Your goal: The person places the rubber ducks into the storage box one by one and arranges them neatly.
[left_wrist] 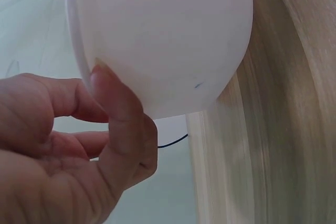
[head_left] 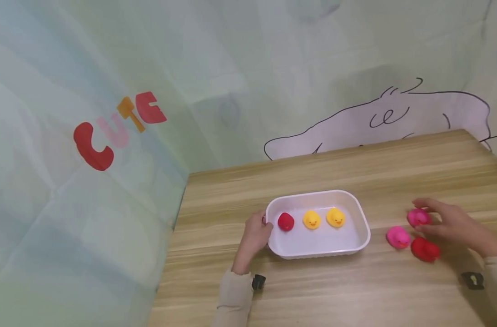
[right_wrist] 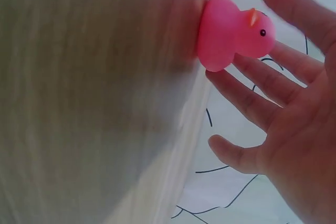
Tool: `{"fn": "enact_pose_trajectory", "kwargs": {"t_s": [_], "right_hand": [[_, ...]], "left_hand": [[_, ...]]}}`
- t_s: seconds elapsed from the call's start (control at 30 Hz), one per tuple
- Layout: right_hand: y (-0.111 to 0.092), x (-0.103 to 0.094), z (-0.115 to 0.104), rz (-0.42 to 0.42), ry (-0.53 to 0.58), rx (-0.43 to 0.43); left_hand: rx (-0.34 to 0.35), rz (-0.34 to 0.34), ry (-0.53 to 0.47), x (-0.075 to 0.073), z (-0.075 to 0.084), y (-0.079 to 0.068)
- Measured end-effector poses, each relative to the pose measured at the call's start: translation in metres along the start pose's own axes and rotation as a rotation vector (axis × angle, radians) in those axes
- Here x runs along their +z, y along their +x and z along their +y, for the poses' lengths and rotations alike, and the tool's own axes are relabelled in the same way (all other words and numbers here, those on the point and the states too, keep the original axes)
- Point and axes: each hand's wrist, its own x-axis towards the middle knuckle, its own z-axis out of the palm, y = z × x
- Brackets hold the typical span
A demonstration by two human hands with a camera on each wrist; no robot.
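My left hand (head_left: 256, 232) pinches the left rim of a white tray (head_left: 318, 251); in the left wrist view its fingertips press the tray's outer wall (left_wrist: 173, 40). Inside the tray stand a red rubber duck (head_left: 286, 222) and two yellow ones, a left one (head_left: 311, 220) and a right one (head_left: 335, 218). My right hand (head_left: 453, 225) spreads its thumb and fingers about a pink rubber duck (head_left: 419, 217), close around it without a grip. That duck's orange beak and black eye show in the right wrist view. Near it are a second pink duck (head_left: 398, 237) and a red duck (head_left: 425, 249).
Everything stands on a wood-grain table (head_left: 314, 295). Behind it and on the left hangs a pale printed cloth (head_left: 232, 68) with coloured letters. A dark wrist strap piece (head_left: 258, 282) shows by the left sleeve, another (head_left: 473, 280) by the right.
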Motion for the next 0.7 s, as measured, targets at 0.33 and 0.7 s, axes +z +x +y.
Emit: {"fn": "enact_pose_trajectory", "kwargs": {"t_s": [0.33,0.7], "right_hand": [[-0.005,0.0,0.009,0.069,-0.033,-0.018],[0.003,-0.015,-0.017,0.083,-0.03,-0.023]], "left_hand": [[0.011,-0.001,-0.016,0.002,0.003,0.0],[0.002,0.001,-0.009,-0.001,0.0,-0.002]]}}
